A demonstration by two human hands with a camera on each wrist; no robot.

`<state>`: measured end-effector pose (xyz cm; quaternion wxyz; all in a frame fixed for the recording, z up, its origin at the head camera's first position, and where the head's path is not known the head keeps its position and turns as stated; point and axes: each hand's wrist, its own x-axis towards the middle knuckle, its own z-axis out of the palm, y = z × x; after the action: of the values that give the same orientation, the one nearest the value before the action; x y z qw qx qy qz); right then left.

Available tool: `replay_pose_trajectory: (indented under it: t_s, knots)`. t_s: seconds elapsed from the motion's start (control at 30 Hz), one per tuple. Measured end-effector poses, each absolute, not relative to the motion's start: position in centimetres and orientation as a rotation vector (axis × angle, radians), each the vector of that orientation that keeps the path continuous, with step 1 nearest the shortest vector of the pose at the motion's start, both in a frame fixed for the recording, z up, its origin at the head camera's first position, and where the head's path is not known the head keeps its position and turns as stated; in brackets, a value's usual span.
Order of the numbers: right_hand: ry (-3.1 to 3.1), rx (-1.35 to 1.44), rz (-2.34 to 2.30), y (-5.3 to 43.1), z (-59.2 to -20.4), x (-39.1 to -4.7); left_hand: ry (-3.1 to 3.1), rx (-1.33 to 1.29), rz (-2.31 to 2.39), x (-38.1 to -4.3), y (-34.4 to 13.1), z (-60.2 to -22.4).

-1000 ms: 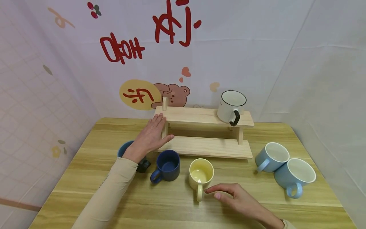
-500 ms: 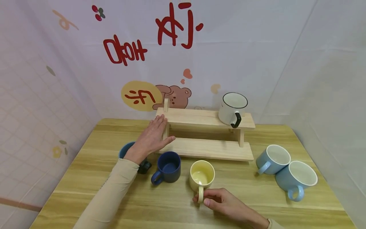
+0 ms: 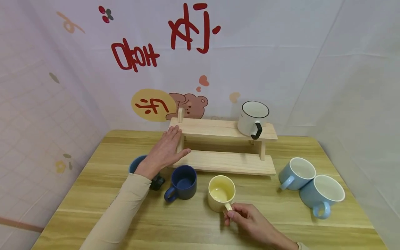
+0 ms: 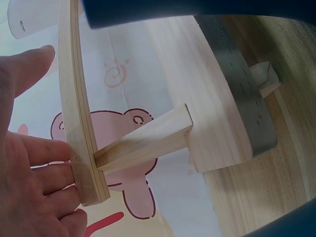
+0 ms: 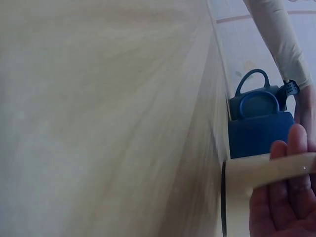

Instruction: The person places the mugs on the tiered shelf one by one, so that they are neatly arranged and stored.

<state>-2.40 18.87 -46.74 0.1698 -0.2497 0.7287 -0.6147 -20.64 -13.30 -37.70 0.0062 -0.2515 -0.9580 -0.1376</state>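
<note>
My right hand [image 3: 251, 222] pinches the handle of a yellow mug [image 3: 215, 202] standing upright on the table. In the right wrist view, the fingers [image 5: 279, 197] are around that pale handle. My left hand [image 3: 164, 150] rests on the left end of the upper board of a two-tier wooden rack [image 3: 209, 127], fingers straight. The left wrist view has its fingertips against the edge of the board [image 4: 79, 123], thumb apart. A dark blue mug [image 3: 188, 190] sits between the two hands. Under the left wrist, another blue mug [image 3: 134, 166] is partly hidden.
On the rack's upper right stands a white enamel mug [image 3: 248, 122] with a black handle. Two light blue mugs, a smaller one [image 3: 295, 180] and a larger one [image 3: 312, 199], stand together at the table's right. A printed cloth [image 3: 268, 62] hangs behind the table.
My right hand has reached left and taken hold of the yellow mug's handle. That handle has turned a little to the right. My left hand stays on the rack.
</note>
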Motion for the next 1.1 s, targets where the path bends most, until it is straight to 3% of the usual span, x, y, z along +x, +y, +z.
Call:
replay_pose_trajectory:
  t_s: [1.1]
  knots:
    - [2.318, -0.799, -2.007, 18.9, -41.6, -4.9, -3.015, -0.751, -0.426, -20.5, -13.1, -37.6]
